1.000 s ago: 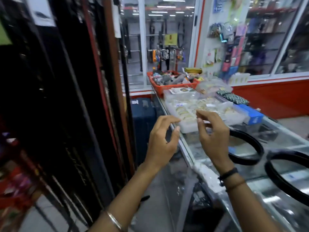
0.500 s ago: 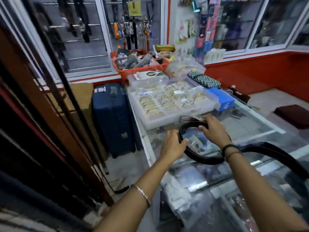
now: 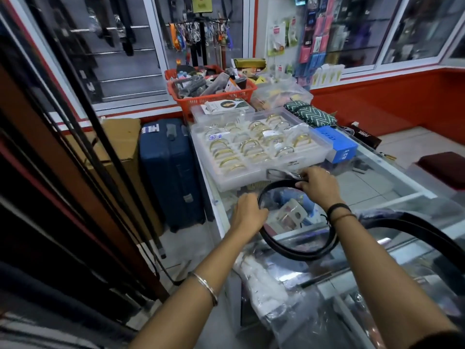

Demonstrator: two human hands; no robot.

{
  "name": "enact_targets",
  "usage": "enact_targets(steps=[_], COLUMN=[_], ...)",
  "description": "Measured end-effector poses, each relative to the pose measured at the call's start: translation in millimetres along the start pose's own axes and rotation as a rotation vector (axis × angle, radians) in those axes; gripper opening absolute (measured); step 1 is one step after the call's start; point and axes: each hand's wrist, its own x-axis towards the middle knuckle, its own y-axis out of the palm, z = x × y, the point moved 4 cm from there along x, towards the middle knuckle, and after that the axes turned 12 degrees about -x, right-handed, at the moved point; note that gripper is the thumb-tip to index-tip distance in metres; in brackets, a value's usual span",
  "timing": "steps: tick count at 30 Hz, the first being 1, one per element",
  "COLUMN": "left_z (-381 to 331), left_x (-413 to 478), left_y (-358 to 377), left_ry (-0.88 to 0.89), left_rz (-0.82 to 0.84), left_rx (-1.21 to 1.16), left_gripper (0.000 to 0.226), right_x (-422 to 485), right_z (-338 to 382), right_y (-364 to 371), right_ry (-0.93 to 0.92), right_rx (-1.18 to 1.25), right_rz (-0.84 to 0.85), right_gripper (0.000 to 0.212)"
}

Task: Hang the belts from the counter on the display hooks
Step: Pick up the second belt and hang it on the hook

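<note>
A black belt [image 3: 289, 250] lies coiled in a loop on the glass counter [image 3: 372, 190]. My left hand [image 3: 247, 214] grips the loop's left side. My right hand [image 3: 319, 185] is closed on the loop's far end, by its metal buckle. A second black belt [image 3: 415, 229] curves across the counter at the right, untouched. Dark belts hang in a row on the display [image 3: 50, 147] along the left wall; their hooks are out of view.
A clear box of gold bangles [image 3: 256, 144] sits just beyond my hands, with a blue box [image 3: 337, 144] beside it and an orange basket [image 3: 211, 94] behind. A navy suitcase [image 3: 171, 172] and a cardboard box [image 3: 123, 137] stand on the floor left of the counter.
My view swung from the hanging belts down to the counter. Both hands, empty a second ago, have come down onto the coiled belt and closed on it.
</note>
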Motion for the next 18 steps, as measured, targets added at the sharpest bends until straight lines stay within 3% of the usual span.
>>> enact_targets(steps=[6,13,18], left_z=[1,-14,-20], left_x=[-38,-104,-155], left_y=[-68,-158,-227], left_ry=[0.094,0.25,0.389], left_rz=[-0.161,-0.437,-0.621], left_rx=[-0.024,0.022,0.03], left_gripper=[0.008,0.015,0.014], right_x=[-39,-92,-144], right_z=[38,109,163], right_y=[-53,-113,-161], right_ry=[-0.095,-0.238,-0.321], right_rx=[0.176,0.687,0.921], right_rz=[-0.108,-0.111,-0.281], right_gripper=[0.027,0.027,0.032])
